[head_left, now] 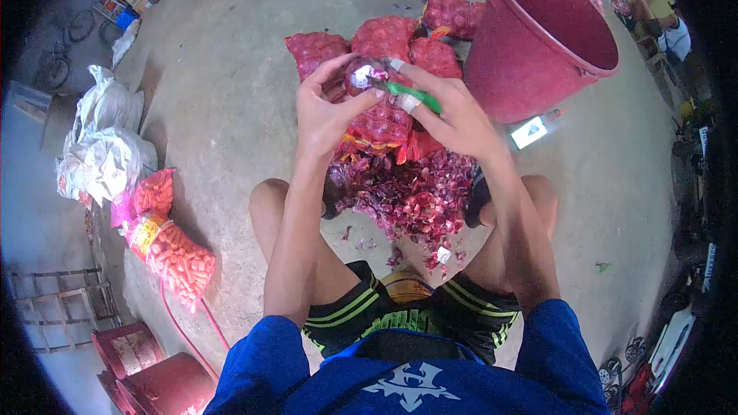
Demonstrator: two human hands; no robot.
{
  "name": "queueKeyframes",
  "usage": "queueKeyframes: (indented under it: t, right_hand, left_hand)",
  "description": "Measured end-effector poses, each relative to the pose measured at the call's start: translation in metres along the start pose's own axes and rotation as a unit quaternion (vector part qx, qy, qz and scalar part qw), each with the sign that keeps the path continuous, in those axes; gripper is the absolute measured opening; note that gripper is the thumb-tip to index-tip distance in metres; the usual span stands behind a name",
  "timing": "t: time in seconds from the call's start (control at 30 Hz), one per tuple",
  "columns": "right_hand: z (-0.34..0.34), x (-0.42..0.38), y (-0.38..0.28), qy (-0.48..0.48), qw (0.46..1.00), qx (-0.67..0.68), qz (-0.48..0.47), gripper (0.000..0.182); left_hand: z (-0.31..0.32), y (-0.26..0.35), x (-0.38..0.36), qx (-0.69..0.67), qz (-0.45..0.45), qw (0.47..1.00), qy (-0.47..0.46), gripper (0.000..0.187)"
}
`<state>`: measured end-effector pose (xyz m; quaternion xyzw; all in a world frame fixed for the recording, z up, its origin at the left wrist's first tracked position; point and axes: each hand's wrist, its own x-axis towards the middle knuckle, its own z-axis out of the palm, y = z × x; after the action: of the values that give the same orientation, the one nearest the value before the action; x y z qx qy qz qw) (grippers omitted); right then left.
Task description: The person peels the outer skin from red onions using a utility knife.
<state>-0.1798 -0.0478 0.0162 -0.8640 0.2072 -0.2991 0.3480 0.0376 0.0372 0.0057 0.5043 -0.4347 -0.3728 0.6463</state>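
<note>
Held up in front of me, a red onion (360, 75) is in the curled fingers of my left hand (324, 111). My right hand (460, 115) is closed round the green handle of a small knife (416, 97), its blade end against the onion. White wraps cover some fingers of the right hand. Right behind and below the hands are red mesh bags of onions (383, 37). A pile of loose onion skins (411, 192) lies on the floor between my feet.
A big dark-red tub (500, 54) stands at the upper right, with a lit phone (529, 132) on the floor beside it. At the left are white sacks (108, 161) and a mesh bag of carrots (181, 261). Red buckets (173, 384) sit at the lower left.
</note>
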Motion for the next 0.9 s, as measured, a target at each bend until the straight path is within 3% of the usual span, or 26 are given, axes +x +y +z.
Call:
queueKeyframes:
  t: [0.23,0.33,0.57,0.6,0.73,0.8,0.9]
  right_hand:
    - [0.015,0.006,0.005,0.103,0.989,-0.015,-0.103,0.053]
    - [0.017,0.008,0.007,0.105,0.991,-0.036,-0.08,0.049]
    - [0.021,0.013,0.009,0.086,0.985,0.141,0.047,0.043]
    - [0.02,0.013,0.007,0.069,0.977,0.177,0.093,0.042]
    - [0.014,0.019,0.028,0.129,0.957,0.242,0.09,0.044]
    - [-0.001,0.021,0.038,0.098,0.953,0.242,0.153,0.047]
    - [0.002,0.017,0.032,0.101,0.956,0.217,0.172,0.05]
  left_hand:
    - [0.002,0.004,0.002,0.027,0.002,1.0,-0.011,0.056]
    - [0.002,0.001,0.005,-0.017,-0.014,1.0,-0.004,0.054]
    - [0.001,-0.011,0.015,-0.121,-0.027,0.992,-0.007,0.055]
    - [0.001,-0.011,0.016,-0.131,-0.038,0.991,-0.017,0.056]
    - [-0.003,-0.009,0.007,-0.194,-0.051,0.976,-0.087,0.06]
    - [-0.003,-0.007,0.001,-0.22,-0.062,0.969,-0.09,0.061]
    - [-0.002,-0.004,0.002,-0.273,-0.07,0.957,-0.071,0.064]
